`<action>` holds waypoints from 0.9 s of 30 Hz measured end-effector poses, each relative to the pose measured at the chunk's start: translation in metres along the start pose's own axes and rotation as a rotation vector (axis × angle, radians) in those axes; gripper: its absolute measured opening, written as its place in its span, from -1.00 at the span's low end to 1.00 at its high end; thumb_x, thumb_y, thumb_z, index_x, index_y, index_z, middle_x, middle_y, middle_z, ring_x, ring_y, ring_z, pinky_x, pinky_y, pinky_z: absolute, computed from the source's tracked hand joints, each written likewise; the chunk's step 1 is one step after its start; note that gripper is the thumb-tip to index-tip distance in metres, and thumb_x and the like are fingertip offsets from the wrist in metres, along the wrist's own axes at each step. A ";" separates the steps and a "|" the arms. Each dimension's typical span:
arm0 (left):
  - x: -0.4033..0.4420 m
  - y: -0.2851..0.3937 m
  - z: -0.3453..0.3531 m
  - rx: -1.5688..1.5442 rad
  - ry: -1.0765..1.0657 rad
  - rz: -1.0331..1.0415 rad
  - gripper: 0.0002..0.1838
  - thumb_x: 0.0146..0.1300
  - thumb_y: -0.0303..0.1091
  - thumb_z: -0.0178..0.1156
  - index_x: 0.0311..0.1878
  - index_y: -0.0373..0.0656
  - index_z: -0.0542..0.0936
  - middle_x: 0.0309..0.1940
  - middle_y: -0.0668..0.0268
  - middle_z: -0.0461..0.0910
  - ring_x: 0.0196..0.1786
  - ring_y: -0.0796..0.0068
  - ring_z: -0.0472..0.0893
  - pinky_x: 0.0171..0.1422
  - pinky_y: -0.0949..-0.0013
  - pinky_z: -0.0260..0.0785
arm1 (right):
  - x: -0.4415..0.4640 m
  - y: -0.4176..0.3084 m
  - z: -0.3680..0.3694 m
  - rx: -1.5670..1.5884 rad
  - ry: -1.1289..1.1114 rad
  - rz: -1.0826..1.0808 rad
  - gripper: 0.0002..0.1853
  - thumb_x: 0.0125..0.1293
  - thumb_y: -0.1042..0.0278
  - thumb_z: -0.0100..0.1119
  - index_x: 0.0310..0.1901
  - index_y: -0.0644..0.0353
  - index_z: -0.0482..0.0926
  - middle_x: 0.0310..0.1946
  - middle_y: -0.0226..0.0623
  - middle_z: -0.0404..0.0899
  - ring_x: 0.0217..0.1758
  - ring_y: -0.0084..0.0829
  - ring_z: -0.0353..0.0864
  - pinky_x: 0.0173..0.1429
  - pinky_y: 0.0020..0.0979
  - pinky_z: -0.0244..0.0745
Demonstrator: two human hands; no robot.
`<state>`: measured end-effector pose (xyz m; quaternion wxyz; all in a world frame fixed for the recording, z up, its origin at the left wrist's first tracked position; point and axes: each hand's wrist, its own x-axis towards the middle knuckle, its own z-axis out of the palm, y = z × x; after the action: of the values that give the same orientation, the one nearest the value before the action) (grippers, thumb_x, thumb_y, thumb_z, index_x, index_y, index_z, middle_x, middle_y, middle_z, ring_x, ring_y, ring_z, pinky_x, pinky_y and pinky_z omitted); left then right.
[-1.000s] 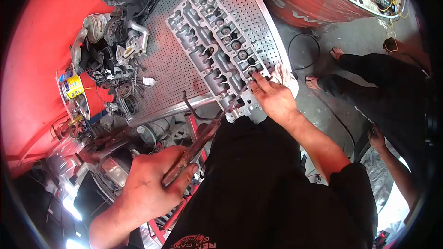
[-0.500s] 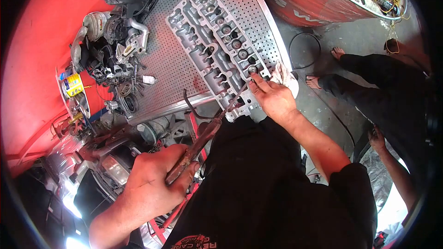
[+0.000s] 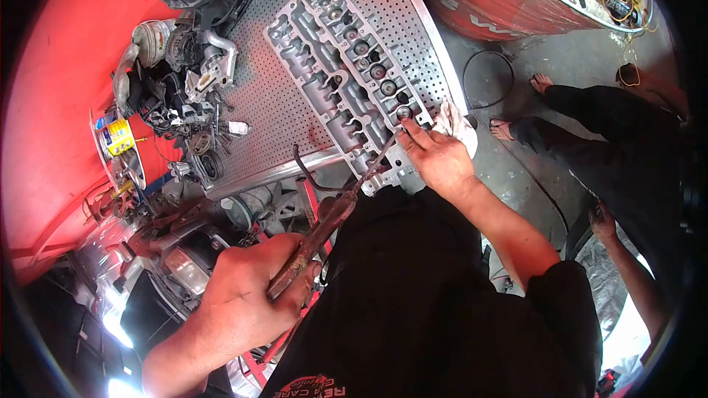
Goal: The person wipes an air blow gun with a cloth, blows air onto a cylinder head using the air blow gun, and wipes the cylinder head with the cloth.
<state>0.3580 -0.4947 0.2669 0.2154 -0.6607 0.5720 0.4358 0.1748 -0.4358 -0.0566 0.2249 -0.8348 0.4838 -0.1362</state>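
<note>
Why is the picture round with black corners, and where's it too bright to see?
Head view: the round, black-cornered shape probably comes from a very wide lens; head view: white glare hides details at lower left and lower right; head view: left hand and right hand look fairly sharp.

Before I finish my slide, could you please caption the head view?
Left hand holding a long tool, right hand on a metal cylinder head.

From where I stand, the person's left hand (image 3: 251, 287) is closed in a firm grip, knuckles upward, thumb (image 3: 301, 287) pointing forward, its bare forearm (image 3: 181, 357) slanting in low. The right hand (image 3: 439, 161) reaches farther forward, palm down, fingers (image 3: 417, 133) extended and loosely bent, the bare right forearm (image 3: 509, 232) angled inward behind it.
</note>
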 end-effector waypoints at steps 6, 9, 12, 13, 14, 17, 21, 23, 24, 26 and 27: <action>0.000 0.001 -0.001 -0.010 0.001 -0.002 -0.78 0.23 -0.43 0.34 -0.06 -0.19 0.64 -0.57 0.12 0.58 -0.52 0.25 0.59 -0.37 0.27 0.43 | -0.001 0.002 0.002 -0.004 -0.029 -0.016 -0.51 0.10 0.37 0.17 0.14 0.12 0.61 0.35 -0.31 0.47 -0.18 -0.41 0.66 -0.18 -0.32 0.67; 0.000 0.002 -0.002 -0.020 0.006 0.001 -0.80 0.21 -0.44 0.33 -0.10 -0.20 0.62 -0.54 0.06 0.59 -0.47 0.09 0.67 -0.34 0.22 0.49 | 0.000 0.002 0.002 0.000 -0.031 -0.016 -0.51 0.10 0.38 0.17 0.14 0.12 0.61 0.35 -0.31 0.47 -0.18 -0.41 0.66 -0.18 -0.31 0.67; 0.000 0.002 -0.003 -0.013 0.002 0.000 -0.79 0.21 -0.43 0.33 -0.09 -0.20 0.62 -0.53 0.06 0.60 -0.46 0.09 0.67 -0.33 0.23 0.49 | 0.000 0.002 0.003 0.014 -0.029 -0.012 -0.51 0.10 0.37 0.17 0.14 0.12 0.62 0.35 -0.30 0.47 -0.17 -0.41 0.66 -0.19 -0.32 0.67; 0.000 0.001 -0.003 -0.002 -0.004 -0.012 -0.79 0.21 -0.43 0.33 -0.09 -0.19 0.62 -0.53 0.06 0.60 -0.46 0.09 0.67 -0.33 0.23 0.50 | 0.000 0.002 0.004 0.016 -0.010 -0.007 -0.52 0.10 0.39 0.19 0.13 0.09 0.63 0.33 -0.32 0.49 -0.18 -0.38 0.66 -0.20 -0.31 0.67; 0.000 0.001 -0.003 -0.002 -0.005 -0.013 -0.79 0.21 -0.43 0.33 -0.09 -0.19 0.62 -0.53 0.06 0.60 -0.46 0.09 0.67 -0.33 0.23 0.50 | -0.001 0.002 0.004 0.020 0.009 -0.001 -0.53 0.10 0.41 0.21 0.12 0.06 0.64 0.30 -0.34 0.51 -0.19 -0.34 0.67 -0.21 -0.29 0.67; 0.000 0.000 -0.003 -0.004 0.019 0.038 -0.79 0.21 -0.44 0.33 -0.09 -0.19 0.62 -0.54 0.06 0.59 -0.46 0.09 0.67 -0.33 0.23 0.49 | 0.000 0.001 0.002 0.001 -0.003 0.000 -0.54 0.11 0.41 0.21 0.12 0.06 0.64 0.30 -0.33 0.52 -0.19 -0.34 0.67 -0.22 -0.29 0.67; 0.002 0.003 -0.004 -0.010 -0.010 -0.016 -0.79 0.22 -0.44 0.33 -0.09 -0.19 0.62 -0.55 0.07 0.59 -0.47 0.10 0.66 -0.33 0.23 0.49 | -0.001 0.002 0.006 0.023 0.021 0.010 -0.54 0.12 0.41 0.21 0.12 0.05 0.64 0.28 -0.33 0.54 -0.20 -0.34 0.67 -0.23 -0.30 0.66; 0.001 0.002 -0.004 -0.016 -0.008 -0.028 -0.79 0.22 -0.43 0.33 -0.09 -0.20 0.62 -0.55 0.07 0.58 -0.47 0.11 0.66 -0.33 0.23 0.49 | -0.001 0.001 0.006 0.001 0.025 0.008 -0.54 0.12 0.41 0.21 0.12 0.04 0.64 0.27 -0.33 0.55 -0.21 -0.35 0.67 -0.25 -0.30 0.66; 0.002 0.000 -0.004 -0.016 -0.004 -0.005 -0.79 0.22 -0.43 0.33 -0.09 -0.20 0.62 -0.56 0.07 0.58 -0.48 0.12 0.66 -0.34 0.24 0.49 | -0.001 0.001 0.006 0.002 0.026 0.006 -0.54 0.12 0.41 0.21 0.12 0.04 0.64 0.27 -0.33 0.55 -0.21 -0.35 0.67 -0.25 -0.30 0.66; 0.003 0.000 -0.005 -0.013 -0.002 0.021 -0.80 0.22 -0.43 0.32 -0.09 -0.20 0.62 -0.56 0.07 0.58 -0.48 0.13 0.66 -0.34 0.24 0.49 | -0.001 0.001 0.006 0.011 0.025 0.013 -0.55 0.11 0.41 0.22 0.11 0.03 0.65 0.26 -0.34 0.55 -0.22 -0.36 0.67 -0.25 -0.31 0.66; 0.002 0.000 -0.005 -0.021 0.002 0.018 -0.80 0.23 -0.44 0.32 -0.09 -0.20 0.62 -0.56 0.07 0.58 -0.49 0.14 0.66 -0.34 0.24 0.48 | -0.001 0.001 0.006 0.011 0.024 0.017 -0.55 0.11 0.41 0.22 0.11 0.03 0.65 0.26 -0.34 0.55 -0.22 -0.36 0.67 -0.25 -0.31 0.66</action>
<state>0.3590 -0.4998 0.2674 0.2041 -0.6582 0.5735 0.4431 0.1766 -0.4337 -0.0625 0.2248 -0.8278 0.4926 -0.1468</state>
